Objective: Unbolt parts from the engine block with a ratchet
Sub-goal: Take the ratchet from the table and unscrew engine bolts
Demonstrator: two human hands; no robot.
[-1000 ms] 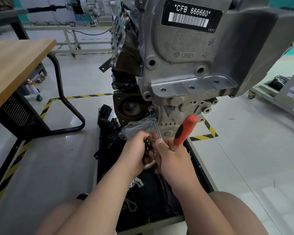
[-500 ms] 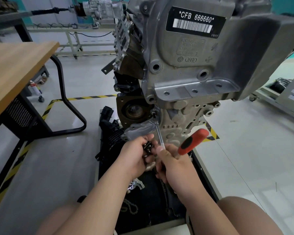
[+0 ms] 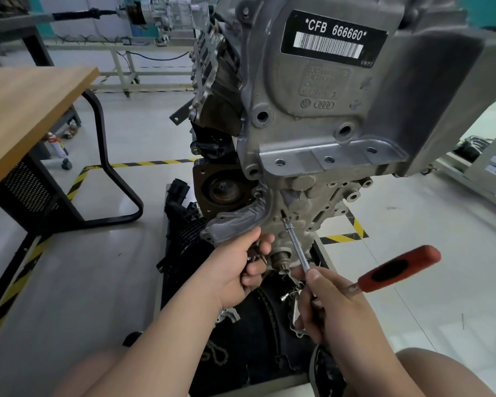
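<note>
A: How far along does the unbolting look?

B: Partway, by the look of it. The engine block (image 3: pixel 312 90) stands upright on its black base (image 3: pixel 258 333), right in front of the person. The flange holes (image 3: pixel 328 159) on its face show no fasteners. The left hand (image 3: pixel 235 273) has its fingers curled round a small bunch of what appear to be bolts (image 3: pixel 255 253), so some have probably been taken out.

A: And the ratchet?

B: The ratchet (image 3: pixel 398 270) is in the right hand (image 3: pixel 335 308). The fingers wrap round its head end, the thumb lies up against the extension bar (image 3: pixel 297 247), and the red handle sticks out to the right. The bar slants up and to the left, with its tip (image 3: pixel 283 214) against the lower block face, just beside the silver cover (image 3: pixel 238 222).

A: Is the tip seated on a bolt?

B: That cannot be told; the tip is too small and dark against the casting.

A: So what is left?

B: The silver cover sits on the block, with the left thumb close to its lower edge, so it likely has to come off. Whatever fastener the tip is aimed at probably needs turning out too. A loose metal bracket (image 3: pixel 294 313) lies on the base below the hands, which suggests some parts are off already.
</note>
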